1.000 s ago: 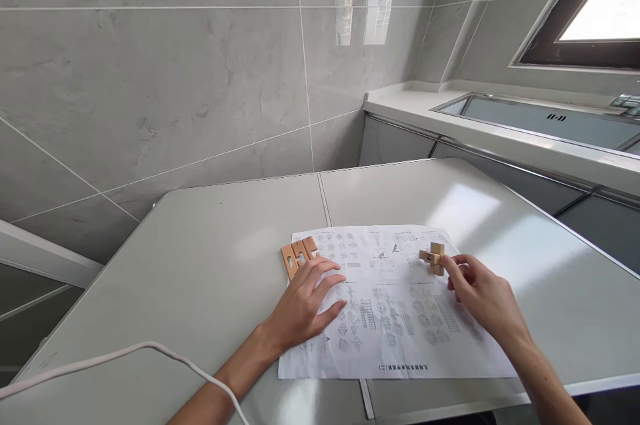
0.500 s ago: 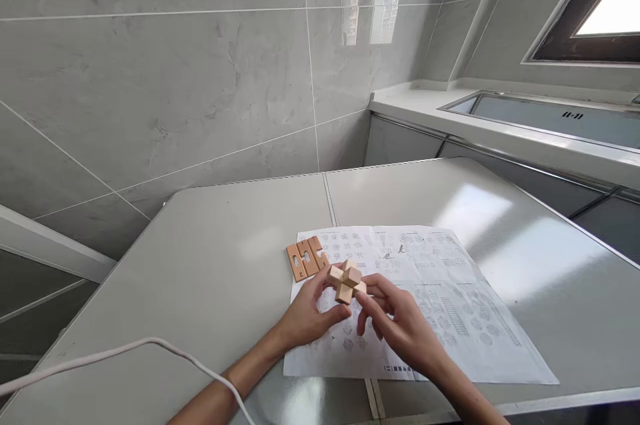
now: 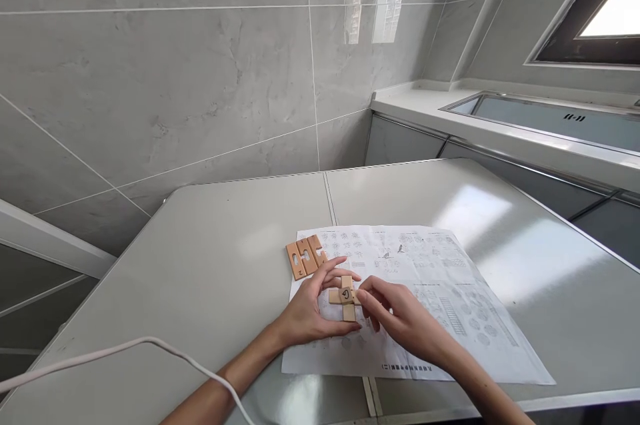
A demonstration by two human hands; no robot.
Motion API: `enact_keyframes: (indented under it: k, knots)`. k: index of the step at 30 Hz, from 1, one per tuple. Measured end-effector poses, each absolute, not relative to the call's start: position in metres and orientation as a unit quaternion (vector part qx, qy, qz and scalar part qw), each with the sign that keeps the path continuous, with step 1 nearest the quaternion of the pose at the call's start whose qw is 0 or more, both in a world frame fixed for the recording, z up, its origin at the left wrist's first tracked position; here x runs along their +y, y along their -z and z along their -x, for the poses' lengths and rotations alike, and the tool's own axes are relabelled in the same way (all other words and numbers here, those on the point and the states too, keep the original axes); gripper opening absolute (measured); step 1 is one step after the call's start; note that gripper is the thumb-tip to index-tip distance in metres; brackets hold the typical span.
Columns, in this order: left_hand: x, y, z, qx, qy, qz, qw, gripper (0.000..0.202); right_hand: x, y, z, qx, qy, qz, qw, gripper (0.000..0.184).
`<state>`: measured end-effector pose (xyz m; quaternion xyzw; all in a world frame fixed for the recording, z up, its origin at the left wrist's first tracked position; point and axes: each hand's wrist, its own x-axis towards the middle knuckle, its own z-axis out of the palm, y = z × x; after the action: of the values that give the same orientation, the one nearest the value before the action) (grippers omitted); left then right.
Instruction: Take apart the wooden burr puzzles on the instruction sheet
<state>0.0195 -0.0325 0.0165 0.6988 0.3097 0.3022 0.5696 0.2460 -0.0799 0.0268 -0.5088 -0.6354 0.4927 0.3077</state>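
A cross-shaped wooden burr puzzle (image 3: 345, 313) is held above the printed sheet (image 3: 495, 345), with a dark mark on the block end that faces me. My left hand (image 3: 313, 308) curves around its left side, thumb by the lower arm and fingers by the upper one, index finger raised. From the right, my right hand (image 3: 397, 312) pinches the puzzle's right arm between thumb and fingers. Just beyond my left hand lie flat wooden pieces (image 3: 305, 256) with cut-outs and numbers, side by side on the sheet's left edge.
The light table (image 3: 225, 245) has a seam down its middle. A white cable (image 3: 150, 340) crosses in front of my left forearm. Behind the table rises a grey tiled wall (image 3: 200, 78); a counter with a sink (image 3: 540, 112) is on the right.
The puzzle has turned so a marked block end faces me, and it sits slightly lower. My left index finger has lifted, and my right hand has shifted its hold on the right arm.
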Motion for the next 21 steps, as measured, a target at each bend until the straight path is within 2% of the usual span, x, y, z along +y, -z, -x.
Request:
enact_keyframes:
  k: [3, 7, 13, 17, 21]
  knots:
    - [-0.030, -0.015, -0.019, 0.307, -0.298, -0.692, 0.581, 0.108, -0.080, -0.023, -0.250, -0.606, -0.587, 0.447, 0.297, 0.052]
    - [-0.028, -0.014, -0.017, 0.311, -0.291, -0.669, 0.609, 0.107, -0.081, -0.018, -0.253, -0.559, -0.673, 0.388, 0.291, 0.053]
    - [-0.029, -0.014, -0.017, 0.320, -0.293, -0.679, 0.593, 0.103, -0.081, -0.021, -0.253, -0.563, -0.669, 0.367, 0.317, 0.047]
    - [-0.030, -0.018, -0.017, 0.329, -0.295, -0.685, 0.579, 0.101, -0.082, -0.024, -0.249, -0.556, -0.660, 0.388, 0.324, 0.050]
    - [-0.029, -0.018, -0.019, 0.336, -0.304, -0.684, 0.571, 0.081, -0.083, -0.017, -0.243, -0.519, -0.651, 0.416, 0.367, 0.052]
